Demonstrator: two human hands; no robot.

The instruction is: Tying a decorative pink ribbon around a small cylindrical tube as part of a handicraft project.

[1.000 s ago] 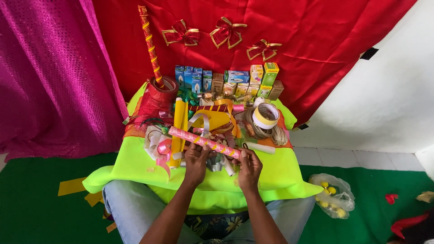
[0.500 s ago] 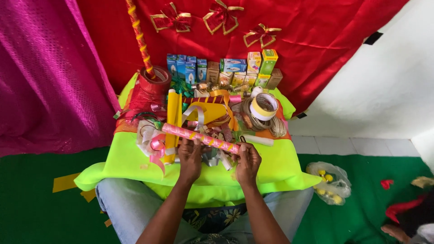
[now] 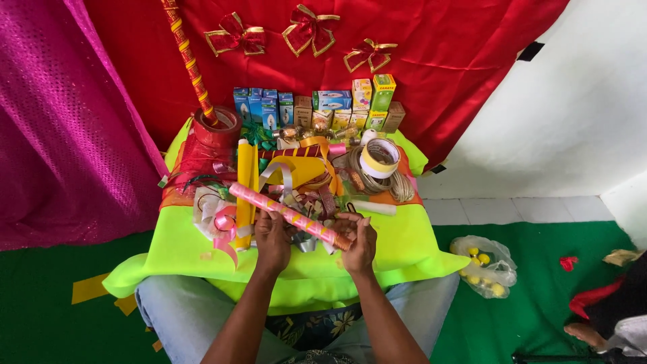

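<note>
1. The person's left hand was closed around the middle of a long pink stick wrapped in a spiral of yellow ribbon, fingers curled over it from below
2. The right hand gripped the same stick at its lower right end, thumb on top and fingertips pinching near the tip
3. The stick lay slanted across both hands, its upper left end raised over the heap of craft bits and its right end lower, just above the bright neon-yellow cloth spread over the person's lap
4. Directly under the hands sat a jumble of curled ribbon scraps in silver and pink, with a looped pink ribbon just to the left
5. A flat roll of shiny yellow foil paper stood upright beside that, touching the pile
6. Farther back to the right rested a wide roll of cream and yellow tape on coils of tan twine
7. At the back left a red tape roll held a tall red stick banded with gold leaning upward
8. A row of small blue, white and green cardboard boxes lined the rear against the red satin backdrop, which carried three red bows edged in gold
9. Off to the right on the green carpet lay a clear plastic bag of small yellow balls, well apart from the hands
</note>
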